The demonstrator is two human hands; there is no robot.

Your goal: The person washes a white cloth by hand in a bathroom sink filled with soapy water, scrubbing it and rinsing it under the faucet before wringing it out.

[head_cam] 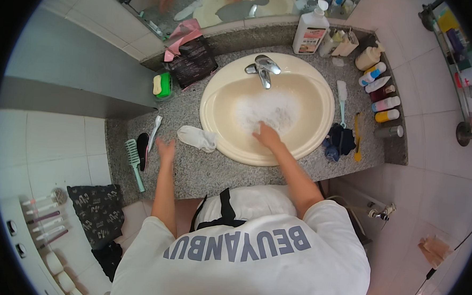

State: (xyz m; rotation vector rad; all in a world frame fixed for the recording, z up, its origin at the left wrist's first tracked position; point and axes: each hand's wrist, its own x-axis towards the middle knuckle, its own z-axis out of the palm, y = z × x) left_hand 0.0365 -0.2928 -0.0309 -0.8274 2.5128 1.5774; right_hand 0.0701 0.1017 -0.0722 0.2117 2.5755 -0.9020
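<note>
An oval cream washbasin (210, 106) is set into a grey speckled stone counter, and white foam (278, 109) covers part of its bowl. My right hand (267, 135) reaches over the basin's front side, its fingertips at the edge of the foam; whether it touches something beneath cannot be told. A chrome single-lever faucet (265, 71) stands at the back of the basin. A white sock (196, 138) lies on the counter against the basin's left rim. To its left, my left hand (166, 148) is over the counter with fingers apart, holding nothing, near a white-handled toothbrush or similar tool (155, 131).
At left lie a black hairbrush (142, 150), a mint comb (134, 162) and soap with a green sponge (164, 85). A dark bag (192, 63) stands behind. At right are a brush (342, 99), dark bunched cloth (340, 141), a yellow tool (357, 142), a pump bottle (311, 31) and several smaller bottles.
</note>
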